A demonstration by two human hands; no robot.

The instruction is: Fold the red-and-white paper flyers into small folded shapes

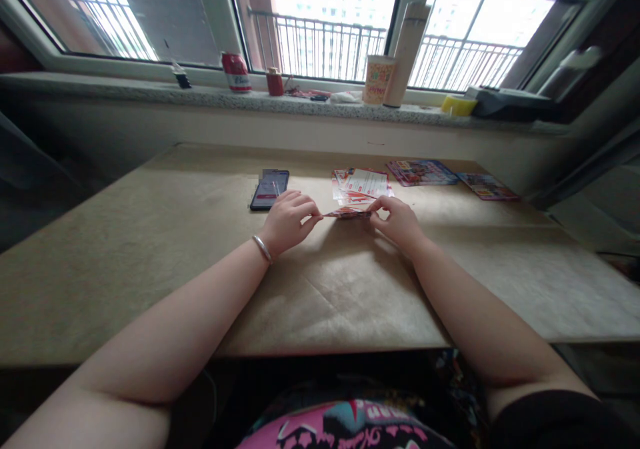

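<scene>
Both hands meet over a small folded piece of printed paper [347,214] lying flat on the paper-covered table [150,256]. My left hand [289,222], with a silver bangle on the wrist, pinches the paper's left end with curled fingers. Pinching the right end is my right hand [397,220], fingers also closed on it. Just behind the folded piece lies a small stack of red-and-white printed sheets [361,184].
A dark phone [269,189] lies just beyond my left hand. Two more colourful leaflets [421,172] [487,186] lie at the back right. The windowsill [150,94] holds a red can [237,72], a small red jar [275,81], a patterned cup [379,79], a tall flask and a yellow object.
</scene>
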